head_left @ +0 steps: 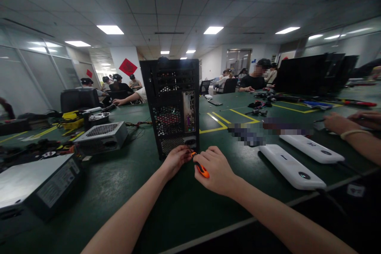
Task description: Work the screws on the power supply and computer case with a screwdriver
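Observation:
A black computer tower (175, 105) stands upright on the green table, its back panel with ports and power supply grille facing me. My right hand (216, 172) is closed around the orange and black handle of a screwdriver (203, 170). The screwdriver's front end points toward the lower right of the tower's back. My left hand (177, 160) is at the tower's bottom edge, its bent fingers closed about the front of the screwdriver. The tip and any screw there are hidden behind the fingers.
Two metal power supplies, one near (35, 182) and one farther back (102, 137), sit at left among cables. At right lie white power banks (291, 166) and a blurred object (245, 134). Another person's hands (342, 123) are at the right edge. Black monitors (309, 75) stand behind.

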The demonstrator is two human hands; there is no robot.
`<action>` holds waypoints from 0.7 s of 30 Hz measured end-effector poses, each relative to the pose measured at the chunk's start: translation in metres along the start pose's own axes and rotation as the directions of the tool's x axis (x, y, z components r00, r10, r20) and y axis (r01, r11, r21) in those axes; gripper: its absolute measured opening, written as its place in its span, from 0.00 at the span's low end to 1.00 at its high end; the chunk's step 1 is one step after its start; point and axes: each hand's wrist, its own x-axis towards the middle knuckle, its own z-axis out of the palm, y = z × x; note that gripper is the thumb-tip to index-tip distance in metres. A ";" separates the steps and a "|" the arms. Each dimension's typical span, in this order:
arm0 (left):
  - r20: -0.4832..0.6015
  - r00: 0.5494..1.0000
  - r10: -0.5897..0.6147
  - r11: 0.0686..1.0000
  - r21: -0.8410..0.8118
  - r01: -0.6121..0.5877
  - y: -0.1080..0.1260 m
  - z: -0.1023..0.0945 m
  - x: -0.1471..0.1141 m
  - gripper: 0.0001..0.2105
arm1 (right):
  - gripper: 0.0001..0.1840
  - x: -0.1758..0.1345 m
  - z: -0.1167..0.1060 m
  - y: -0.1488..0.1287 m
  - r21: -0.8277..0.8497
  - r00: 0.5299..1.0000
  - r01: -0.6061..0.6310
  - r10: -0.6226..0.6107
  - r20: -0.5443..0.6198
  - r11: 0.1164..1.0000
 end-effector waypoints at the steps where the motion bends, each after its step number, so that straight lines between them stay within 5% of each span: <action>1: 0.004 1.000 0.000 1.000 0.001 0.000 0.001 0.001 -0.001 0.06 | 0.06 0.000 0.000 0.000 -0.007 1.000 0.015 -0.015 0.003 1.000; 11: 0.020 1.000 0.011 1.000 -0.007 -0.011 -0.001 -0.003 0.001 0.06 | 0.10 0.000 0.003 0.000 -0.042 0.998 0.005 -0.008 -0.062 0.999; 21: 0.017 1.000 0.005 1.000 -0.011 -0.005 -0.002 -0.004 0.001 0.07 | 0.07 0.001 -0.002 0.001 0.025 0.999 -0.033 0.033 0.004 0.999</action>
